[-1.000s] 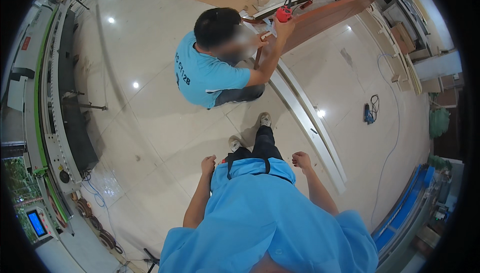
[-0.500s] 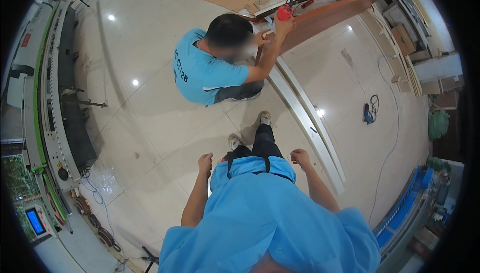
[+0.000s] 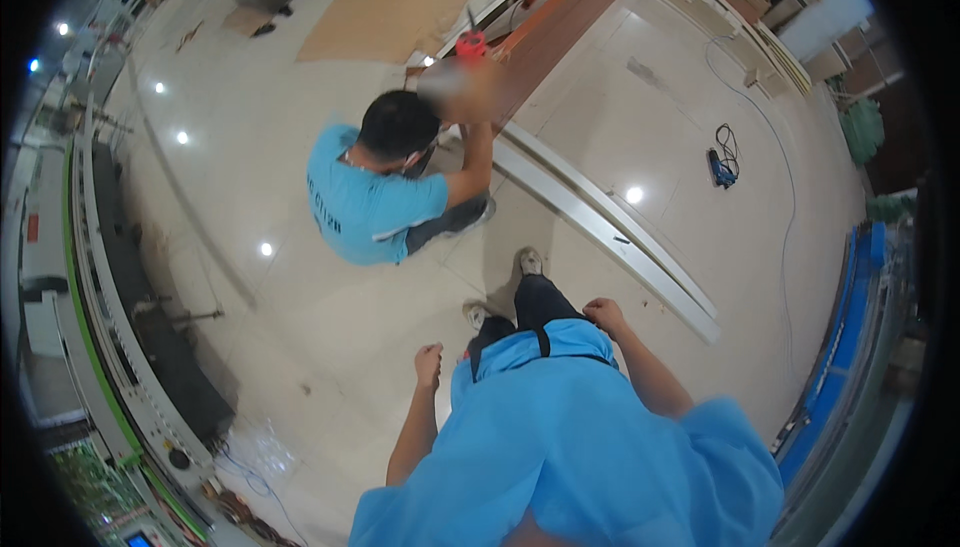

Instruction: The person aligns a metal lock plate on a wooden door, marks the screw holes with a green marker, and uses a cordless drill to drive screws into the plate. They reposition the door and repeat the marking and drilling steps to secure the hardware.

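Note:
My left hand (image 3: 428, 363) hangs beside my blue shirt (image 3: 520, 397), fingers curled in a loose fist, with nothing seen in it. On the other side, near my thigh, my right hand (image 3: 602, 315) is loosely closed and also looks bare. Neither touches a tool or workpiece. Ahead and left, a crouching person (image 3: 372, 192) in a light blue shirt works with a red handheld power tool (image 3: 470, 45) at the near end of a long reddish-brown wooden panel (image 3: 570, 32). Blur hides part of that person's hands.
Two long white strips (image 3: 590, 209) lie on the tiled floor ahead to the right. Beyond them rests a blue corded tool (image 3: 722, 167) with its cable. A long machine (image 3: 125, 367) flanks the left side, a blue-framed one (image 3: 835, 337) the right. Cardboard (image 3: 385, 7) lies at the back.
The view has turned and shifted, so the crouching person and panel appear further left. My arms stay hanging at my sides. The person's head and the red tool have come closer together.

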A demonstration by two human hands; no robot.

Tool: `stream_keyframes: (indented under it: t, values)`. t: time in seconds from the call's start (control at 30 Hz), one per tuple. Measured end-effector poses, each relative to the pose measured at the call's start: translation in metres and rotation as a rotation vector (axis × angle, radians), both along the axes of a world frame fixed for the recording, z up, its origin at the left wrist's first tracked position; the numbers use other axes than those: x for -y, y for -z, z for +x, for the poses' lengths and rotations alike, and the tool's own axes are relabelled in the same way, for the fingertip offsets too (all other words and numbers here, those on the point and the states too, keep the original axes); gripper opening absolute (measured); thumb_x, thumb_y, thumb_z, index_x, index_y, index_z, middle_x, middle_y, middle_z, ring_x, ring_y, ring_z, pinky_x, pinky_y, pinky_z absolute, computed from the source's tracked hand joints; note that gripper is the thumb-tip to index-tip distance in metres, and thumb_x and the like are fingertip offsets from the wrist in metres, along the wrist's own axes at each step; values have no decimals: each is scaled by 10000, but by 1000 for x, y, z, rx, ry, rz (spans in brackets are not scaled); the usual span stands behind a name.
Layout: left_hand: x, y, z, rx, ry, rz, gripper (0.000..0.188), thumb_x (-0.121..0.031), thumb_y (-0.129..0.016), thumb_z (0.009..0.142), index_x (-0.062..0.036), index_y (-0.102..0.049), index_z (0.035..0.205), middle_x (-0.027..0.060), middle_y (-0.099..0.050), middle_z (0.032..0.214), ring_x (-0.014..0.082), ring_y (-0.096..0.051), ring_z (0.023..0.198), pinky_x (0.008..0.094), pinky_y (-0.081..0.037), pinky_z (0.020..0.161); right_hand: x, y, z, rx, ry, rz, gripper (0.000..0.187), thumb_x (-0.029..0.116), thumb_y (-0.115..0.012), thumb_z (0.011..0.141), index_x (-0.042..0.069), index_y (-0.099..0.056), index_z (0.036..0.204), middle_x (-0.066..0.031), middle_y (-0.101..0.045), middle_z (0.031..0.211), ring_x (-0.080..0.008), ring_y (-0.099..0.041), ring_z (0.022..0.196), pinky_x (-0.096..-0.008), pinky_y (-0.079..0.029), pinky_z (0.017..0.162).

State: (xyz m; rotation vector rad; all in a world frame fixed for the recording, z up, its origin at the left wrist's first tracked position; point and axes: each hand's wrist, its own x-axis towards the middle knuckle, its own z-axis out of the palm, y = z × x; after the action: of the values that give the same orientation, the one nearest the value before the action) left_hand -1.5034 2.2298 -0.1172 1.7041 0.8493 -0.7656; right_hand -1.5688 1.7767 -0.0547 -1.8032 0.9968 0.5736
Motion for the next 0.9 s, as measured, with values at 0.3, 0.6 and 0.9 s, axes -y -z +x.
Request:
stream_keyframes:
  t: [0.3,0.6,0.9]
  values:
    - [186,-54,126,433,716,-70,365,-331,-673,927,9,-700,1057,165,-731,936,235,-701,886,348,-527,785,55,42,-28,-9,181,-85,279,216,-731,830,-4,-768,997,-150,-765,906,-236,-726,833,-369,-563,774]
    - [358,-34,245,230,798,25,350,-322,-699,899,10,-705,1009,63,-668,803,161,-620,724,330,-495,651,210,83,-43,41,476,7,235,197,-692,881,-3,-742,994,-111,-734,823,-213,-693,722,-339,-551,652]
    - [445,-22,313,40,460,21,246,-310,-670,875,-68,-699,904,18,-565,688,126,-501,550,313,-359,458,423,28,45,52,821,84,155,105,-645,881,-6,-653,990,-79,-644,733,-147,-615,579,-274,-472,471]
